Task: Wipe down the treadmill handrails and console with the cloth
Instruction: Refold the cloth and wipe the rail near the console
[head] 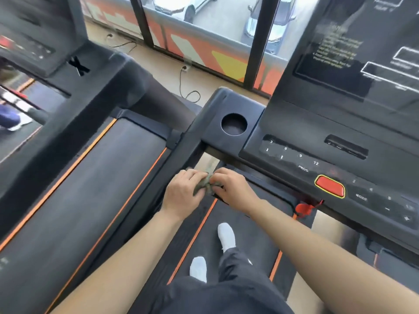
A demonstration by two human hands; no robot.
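We stand on the treadmill belt (240,223) in white socks, both bare forearms reaching forward. Our left hand (183,191) and right hand (231,189) meet just below the console's left corner, with a small grey-green cloth (205,185) bunched between them. Left fingers curl closed around the cloth's left part; right fingertips pinch its right part, thumb and index pressed onto the fabric. The cloth is crumpled, not spread; a thin strip of it sticks up above the knuckles. We cannot tell whether the cloth touches the black left handrail (181,168), which runs beneath the left hand.

Console (294,123) lies up and right of the hands, apart from them: round cup holder (234,124), numbered speed keys, red stop button (330,186) with yellow rim, and a red safety clip (303,209) hanging below it. The dark screen (353,53) above shows blurred white text. A neighbouring treadmill (90,177) with orange-edged belt sits to the left. Beyond the window, parked cars (269,23)
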